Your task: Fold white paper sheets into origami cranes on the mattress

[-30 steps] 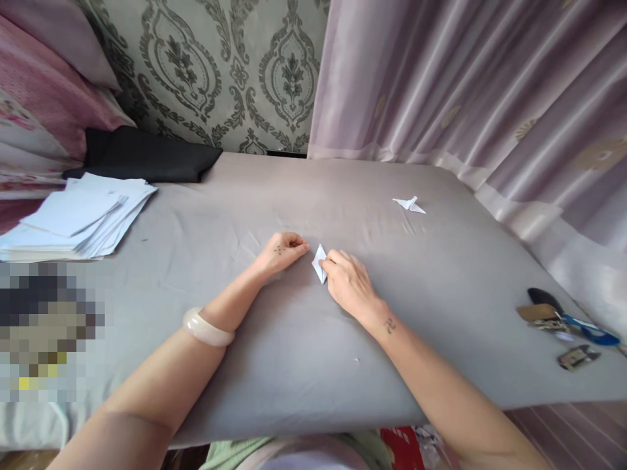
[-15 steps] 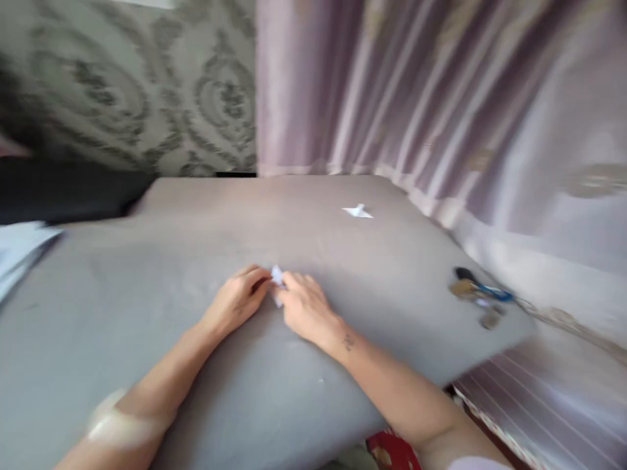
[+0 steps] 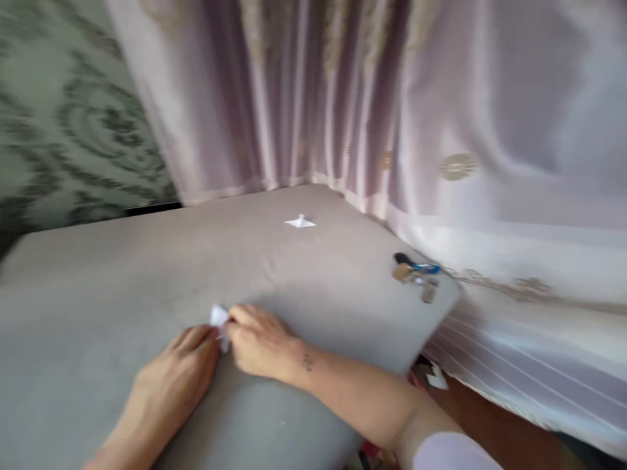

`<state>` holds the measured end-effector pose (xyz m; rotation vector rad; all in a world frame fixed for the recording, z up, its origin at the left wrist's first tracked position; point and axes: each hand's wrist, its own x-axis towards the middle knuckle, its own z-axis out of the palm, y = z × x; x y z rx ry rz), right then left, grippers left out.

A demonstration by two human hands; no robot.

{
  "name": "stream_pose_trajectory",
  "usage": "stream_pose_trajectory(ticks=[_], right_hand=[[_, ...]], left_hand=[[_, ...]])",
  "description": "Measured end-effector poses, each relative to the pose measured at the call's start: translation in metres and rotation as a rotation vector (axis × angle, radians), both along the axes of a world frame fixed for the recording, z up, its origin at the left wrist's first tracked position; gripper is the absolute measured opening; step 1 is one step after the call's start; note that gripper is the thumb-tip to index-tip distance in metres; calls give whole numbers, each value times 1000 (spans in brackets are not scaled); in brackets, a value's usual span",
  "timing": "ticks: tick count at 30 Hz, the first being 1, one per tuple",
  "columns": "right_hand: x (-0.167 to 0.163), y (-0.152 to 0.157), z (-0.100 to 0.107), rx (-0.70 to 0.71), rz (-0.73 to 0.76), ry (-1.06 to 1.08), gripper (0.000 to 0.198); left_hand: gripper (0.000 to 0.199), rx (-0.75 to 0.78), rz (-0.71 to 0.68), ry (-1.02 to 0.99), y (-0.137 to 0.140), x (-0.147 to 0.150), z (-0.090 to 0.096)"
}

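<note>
A small folded piece of white paper (image 3: 219,316) is pinched between my two hands, low over the grey tabletop (image 3: 122,287). My left hand (image 3: 182,365) grips its lower left side with bent fingers. On the other side, my right hand (image 3: 257,339) has its thumb and fingers closed on the paper's right edge. Blur and the fingers hide part of the folds. Farther back on the table stands another folded white paper piece (image 3: 300,222), with flat pointed ends and a raised middle, touched by neither hand.
A bunch of keys (image 3: 416,271) with a blue piece and a dark fob lies near the table's right corner. Pale purple curtains (image 3: 294,117) hang along the back and right edges. Patterned wallpaper (image 3: 98,124) covers the wall at the left.
The view has swung to the right, so the table, keys and standing paper piece appear farther left. Both hands still hold the folded paper, which now shows more of its upper end.
</note>
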<state>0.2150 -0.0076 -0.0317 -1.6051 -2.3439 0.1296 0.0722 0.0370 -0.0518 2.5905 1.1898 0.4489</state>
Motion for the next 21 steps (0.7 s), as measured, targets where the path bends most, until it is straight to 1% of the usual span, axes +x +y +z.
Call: stream_pose_trajectory(ticks=[1,2,3,5,7,9,12,15,18,21], right_hand=[[1,0,1,-5,-6,17,19],[2,2,2,-23,3,33,21],[2,4,2,-40,-8,58,23],[0,7,0,-70,-26,93,26],[-1,8,-1,-77,-38,119,28],[-2,7,-1,-64,-52,124,30],[-2,6,-1,-52,-72,117,28],[-2,6,-1,-39,-89,97,27],[-2,8,-3,5,-93,61,24],[0,12,-6,15,-121,108,23]], left_hand=[[27,1,8,53,-4,-15,8],[29,7,-4,152,-8,-24,16],[31,13,0,228,-11,-29,21],[31,43,11,270,-12,-29,25],[31,103,33,225,-10,-25,23],[31,128,27,161,-9,-24,19],[31,126,16,65,-9,-27,18],[31,122,12,20,-8,-30,17],[31,65,40,-31,-4,-30,14],[25,-44,153,-169,2,-29,9]])
